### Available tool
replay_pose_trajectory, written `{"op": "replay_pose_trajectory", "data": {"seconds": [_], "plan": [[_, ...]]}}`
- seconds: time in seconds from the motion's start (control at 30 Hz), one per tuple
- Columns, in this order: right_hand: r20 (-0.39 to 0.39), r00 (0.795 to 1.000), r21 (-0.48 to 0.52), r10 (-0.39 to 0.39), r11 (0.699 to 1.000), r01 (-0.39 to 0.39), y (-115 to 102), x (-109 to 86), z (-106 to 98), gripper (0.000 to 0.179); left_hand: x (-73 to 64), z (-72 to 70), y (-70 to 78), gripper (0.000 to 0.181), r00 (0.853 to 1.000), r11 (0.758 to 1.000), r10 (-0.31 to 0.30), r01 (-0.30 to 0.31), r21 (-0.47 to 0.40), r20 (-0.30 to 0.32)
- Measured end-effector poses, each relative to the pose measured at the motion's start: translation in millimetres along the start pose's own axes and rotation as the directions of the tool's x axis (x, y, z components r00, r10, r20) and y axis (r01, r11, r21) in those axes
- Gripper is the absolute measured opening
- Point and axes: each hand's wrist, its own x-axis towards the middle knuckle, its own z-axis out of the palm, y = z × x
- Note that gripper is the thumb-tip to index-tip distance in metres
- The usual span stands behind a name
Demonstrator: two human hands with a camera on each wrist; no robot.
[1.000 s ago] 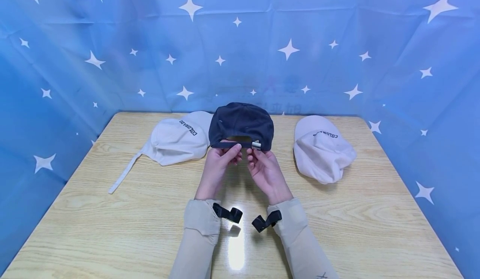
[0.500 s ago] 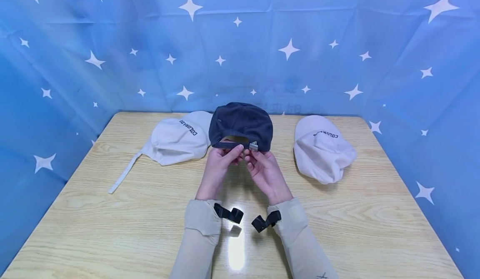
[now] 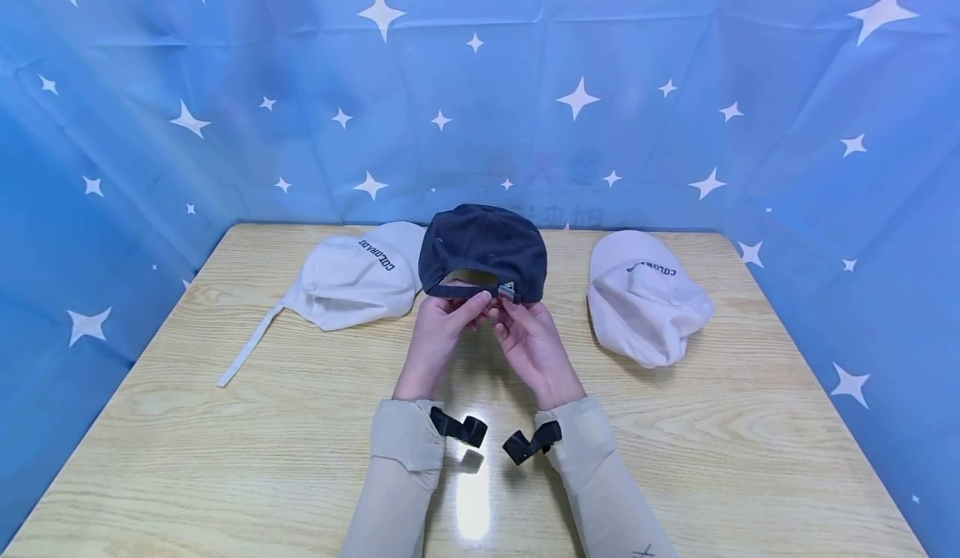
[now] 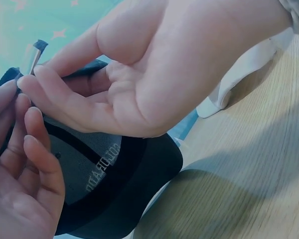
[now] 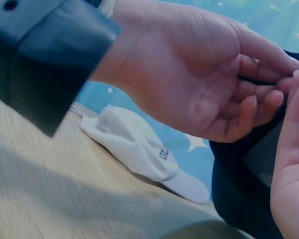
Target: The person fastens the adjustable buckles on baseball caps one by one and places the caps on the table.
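Both hands hold a dark navy cap [image 3: 483, 245], its back opening facing me, above the middle of the table. My left hand [image 3: 441, 329] pinches the back strap [image 3: 453, 291] between thumb and fingers. Close beside it, my right hand [image 3: 534, 341] pinches the strap's other side at the metal buckle [image 3: 507, 291]. In the left wrist view the buckle [image 4: 36, 56] stands tilted by the fingertips, with a short dark strap end showing past it. The fingertips of both hands nearly meet; how far the strap runs through the buckle is hidden by them.
To the left lies a white cap [image 3: 352, 279] with its strap [image 3: 251, 347] stretched loose over the wooden table [image 3: 225, 466]. A second white cap [image 3: 645, 299], crumpled, lies on the right. A blue curtain [image 3: 480, 82] with white stars hangs behind and at the sides.
The left thumb has slid slightly right along the strap, toward the buckle. The buckle has tilted up and shifted a little left. Both white caps have stayed in place.
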Motion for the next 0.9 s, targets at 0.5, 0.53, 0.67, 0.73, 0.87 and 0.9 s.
{"op": "replay_pose_trajectory", "data": {"seconds": [0.5,0.53,0.67,0.73,0.87,0.9], "plan": [[-0.020,0.999,0.035,-0.031,0.999,0.032,-0.7,0.4,-0.3,0.012,4.8,-3.7,-14.2,0.031,0.998,0.998,0.059,-0.058,0.022,-0.024],[-0.014,0.999,0.042,-0.033,0.999,0.033,-0.7,0.4,-0.6,0.013,4.7,-3.8,-13.8,0.031,0.998,0.998,0.052,-0.052,0.021,-0.026],[0.015,0.999,0.064,-0.043,0.997,0.042,-0.8,0.2,-1.5,0.015,-0.6,-1.2,-0.7,0.032,0.999,1.000,0.012,-0.011,0.023,-0.044],[0.024,0.999,0.067,-0.044,0.997,0.043,-0.8,0.2,-2.0,0.016,-0.8,-1.2,0.5,0.030,0.999,1.000,0.008,-0.007,0.012,-0.053],[0.032,0.998,0.070,-0.047,0.997,0.045,-1.0,0.3,-2.1,0.016,-0.6,-2.2,1.5,0.029,0.998,1.000,0.021,-0.021,-0.007,-0.061],[0.032,0.998,0.073,-0.047,0.996,0.045,-1.1,0.4,-2.2,0.016,-0.6,-2.3,1.7,0.030,0.998,1.000,0.022,-0.023,-0.012,-0.063]]}}
